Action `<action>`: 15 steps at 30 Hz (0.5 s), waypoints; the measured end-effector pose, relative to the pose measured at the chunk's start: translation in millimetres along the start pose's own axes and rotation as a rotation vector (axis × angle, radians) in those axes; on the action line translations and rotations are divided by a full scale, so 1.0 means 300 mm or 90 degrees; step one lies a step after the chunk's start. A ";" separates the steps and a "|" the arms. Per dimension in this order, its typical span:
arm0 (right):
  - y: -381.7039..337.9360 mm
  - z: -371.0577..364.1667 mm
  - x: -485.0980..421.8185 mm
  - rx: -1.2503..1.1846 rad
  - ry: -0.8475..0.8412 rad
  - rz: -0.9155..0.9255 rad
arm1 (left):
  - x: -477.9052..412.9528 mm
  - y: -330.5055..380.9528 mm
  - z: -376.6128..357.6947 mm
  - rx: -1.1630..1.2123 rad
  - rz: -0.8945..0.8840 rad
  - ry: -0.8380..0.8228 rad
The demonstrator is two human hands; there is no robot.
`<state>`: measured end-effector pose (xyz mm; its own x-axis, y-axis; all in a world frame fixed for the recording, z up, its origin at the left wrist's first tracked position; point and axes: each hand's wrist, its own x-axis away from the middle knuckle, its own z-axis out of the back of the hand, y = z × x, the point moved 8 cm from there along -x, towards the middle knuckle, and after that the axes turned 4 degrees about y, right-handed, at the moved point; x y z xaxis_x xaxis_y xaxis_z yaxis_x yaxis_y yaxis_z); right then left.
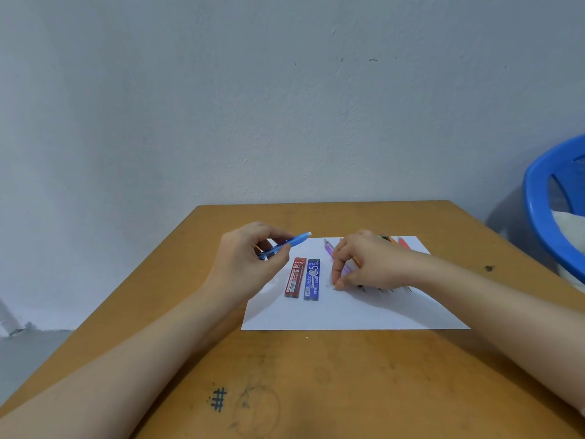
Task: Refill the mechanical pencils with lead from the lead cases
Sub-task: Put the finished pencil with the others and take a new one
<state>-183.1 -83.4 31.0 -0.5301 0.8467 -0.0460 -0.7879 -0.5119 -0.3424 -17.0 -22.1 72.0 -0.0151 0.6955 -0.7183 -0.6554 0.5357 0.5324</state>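
My left hand (245,259) grips a blue mechanical pencil (292,242) above the table, its white end pointing right. A red lead case (295,277) and a blue lead case (312,279) lie side by side on a white sheet of paper (354,312). My right hand (367,264) reaches down over a row of pencils on the paper, with its fingertips pinched together at the sheet; what they pinch is too small to tell. A purple pencil (329,248) shows just left of that hand, and orange and red pencils (400,241) stick out behind it.
The paper lies on a brown wooden table (316,375) with pen marks near the front. A grey wall stands right behind the table. A blue plastic chair (550,210) is at the right edge.
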 end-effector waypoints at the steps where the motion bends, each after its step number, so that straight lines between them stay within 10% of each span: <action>1: -0.003 -0.002 -0.001 -0.005 0.003 0.003 | 0.000 0.001 0.000 0.001 0.000 0.000; 9: -0.018 0.040 0.004 -0.028 0.043 0.018 | 0.007 -0.005 -0.017 0.005 0.023 -0.036; 15: -0.060 0.135 0.032 -0.417 0.258 0.048 | 0.027 0.012 -0.033 0.117 0.093 -0.023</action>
<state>-186.6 -71.9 74.6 -0.3197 0.8644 -0.3880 -0.3404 -0.4870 -0.8044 -26.8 -19.3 63.6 -0.0705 0.7864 -0.6137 -0.4994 0.5048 0.7042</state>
